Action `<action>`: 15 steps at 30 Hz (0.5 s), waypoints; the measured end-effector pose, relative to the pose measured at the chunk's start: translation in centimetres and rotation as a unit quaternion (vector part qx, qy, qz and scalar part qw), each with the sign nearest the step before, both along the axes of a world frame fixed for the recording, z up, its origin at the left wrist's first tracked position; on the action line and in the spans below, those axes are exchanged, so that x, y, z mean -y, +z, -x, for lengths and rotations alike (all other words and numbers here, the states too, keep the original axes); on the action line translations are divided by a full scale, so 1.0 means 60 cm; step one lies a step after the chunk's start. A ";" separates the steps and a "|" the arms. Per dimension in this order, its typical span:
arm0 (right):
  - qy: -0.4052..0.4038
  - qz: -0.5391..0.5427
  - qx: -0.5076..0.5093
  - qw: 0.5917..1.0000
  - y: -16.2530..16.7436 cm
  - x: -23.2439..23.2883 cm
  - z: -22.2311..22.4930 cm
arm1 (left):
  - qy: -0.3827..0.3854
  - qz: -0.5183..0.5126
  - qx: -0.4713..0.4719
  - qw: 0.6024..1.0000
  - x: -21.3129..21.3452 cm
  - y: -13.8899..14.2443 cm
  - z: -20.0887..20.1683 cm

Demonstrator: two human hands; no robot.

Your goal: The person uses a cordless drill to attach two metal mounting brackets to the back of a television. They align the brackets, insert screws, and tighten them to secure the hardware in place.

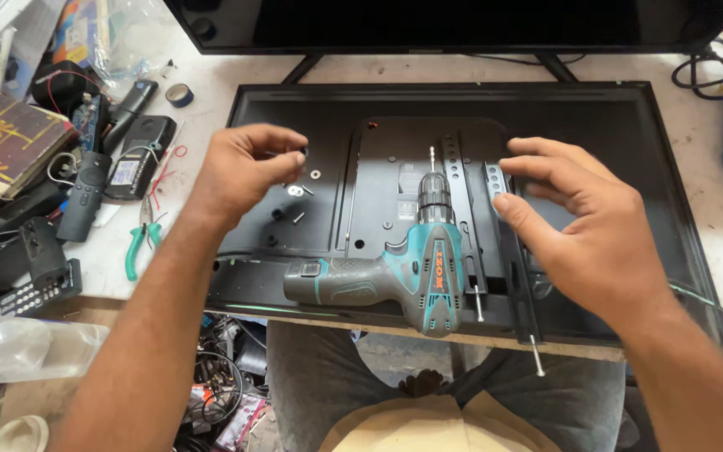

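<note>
Cluttered workbench (186, 117): cordless drill (395, 280) rests unheld near the front edge of a face-down television back (596, 134) and could slide off. Right hand (583, 226), fingers spread, touches a mounting bracket (495, 180); left hand (244, 172) pinches a small screw, loose screws (297, 191) below may roll away.

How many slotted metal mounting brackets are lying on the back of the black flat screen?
2. One slotted metal bracket lies just right of the teal cordless drill; the other bracket sits under the right hand's fingertips, partly hidden.
</note>
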State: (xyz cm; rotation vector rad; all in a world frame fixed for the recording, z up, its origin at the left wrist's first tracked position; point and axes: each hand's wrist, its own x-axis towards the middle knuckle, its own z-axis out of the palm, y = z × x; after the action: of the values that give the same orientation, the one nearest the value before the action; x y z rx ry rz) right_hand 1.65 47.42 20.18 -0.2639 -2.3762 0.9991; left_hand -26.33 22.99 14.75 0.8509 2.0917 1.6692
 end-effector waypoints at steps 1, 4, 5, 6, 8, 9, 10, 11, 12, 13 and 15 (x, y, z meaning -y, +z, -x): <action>0.014 -0.025 -0.015 0.999 0.007 0.010 -0.001 | -0.002 -0.035 0.045 0.998 -0.001 0.011 -0.009; 0.059 -0.068 -0.053 0.995 0.024 0.044 0.006 | -0.051 -0.061 0.045 0.996 -0.005 0.048 -0.050; 0.075 -0.058 -0.056 0.994 0.028 0.057 0.010 | -0.075 -0.069 0.048 0.994 -0.008 0.059 -0.067; 0.092 -0.049 -0.060 0.993 0.033 0.068 0.015 | -0.099 -0.077 0.050 0.991 -0.011 0.069 -0.086; 0.130 -0.062 -0.100 0.985 0.040 0.088 0.026 | -0.146 -0.090 0.052 0.984 -0.014 0.085 -0.125; 0.148 -0.068 -0.119 0.979 0.045 0.096 0.030 | -0.171 -0.095 0.052 0.979 -0.014 0.091 -0.144; 0.151 -0.085 -0.127 0.977 0.049 0.102 0.031 | -0.196 -0.101 0.052 0.974 -0.014 0.098 -0.161; 0.155 -0.102 -0.134 0.974 0.053 0.106 0.031 | -0.193 -0.107 0.064 0.973 -0.013 0.104 -0.176; 0.158 -0.118 -0.142 0.970 0.055 0.109 0.029 | -0.189 -0.113 0.077 0.972 -0.011 0.110 -0.190; 0.152 -0.142 -0.153 0.966 0.057 0.112 0.026 | -0.186 -0.120 0.089 0.971 -0.010 0.116 -0.200; 0.142 -0.189 -0.175 0.956 0.057 0.114 0.020 | -0.185 -0.131 0.107 0.968 -0.008 0.126 -0.215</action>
State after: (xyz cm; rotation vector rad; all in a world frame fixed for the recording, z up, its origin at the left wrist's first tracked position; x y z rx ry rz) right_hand 0.47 40.57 23.61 0.3767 -2.2471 0.6215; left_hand -13.43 23.45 22.33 1.0145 1.4850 1.7573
